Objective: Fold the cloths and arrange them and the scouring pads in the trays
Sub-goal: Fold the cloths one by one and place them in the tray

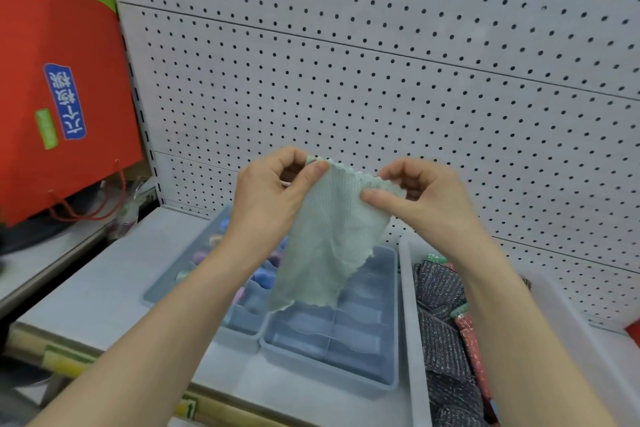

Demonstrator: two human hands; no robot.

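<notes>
**Q:** What have your fingers got?

**A:** Both thumbs and forefingers pinch the top edge of a pale green cloth (329, 236). My left hand (273, 191) nips one corner under the thumb, with the other fingers (294, 158) curled in behind it. My right hand (422, 198) grips the scalloped edge a little further along, thumb in front and fingers bent over the top.

**Q:** And where does the cloth hang?

**A:** It hangs loose in the air from my two hands, with one layer lapping over another and the lower corner drooping. Below it is a blue-grey divided tray (325, 366), and I can't tell if the corner touches.

**Q:** What is around that?

**A:** A second divided tray (156, 288) sits against its left side and holds soft coloured pieces (263, 276), partly hidden by my left forearm. Just to the right is a white bin (410, 322) with dark glittery scouring pads (440, 288) and a red one (474, 347) inside. All of it stands on a grey shelf (104, 270) backed by a white pegboard (381, 62). A red paper bag (62, 80) is at the far left.
</notes>
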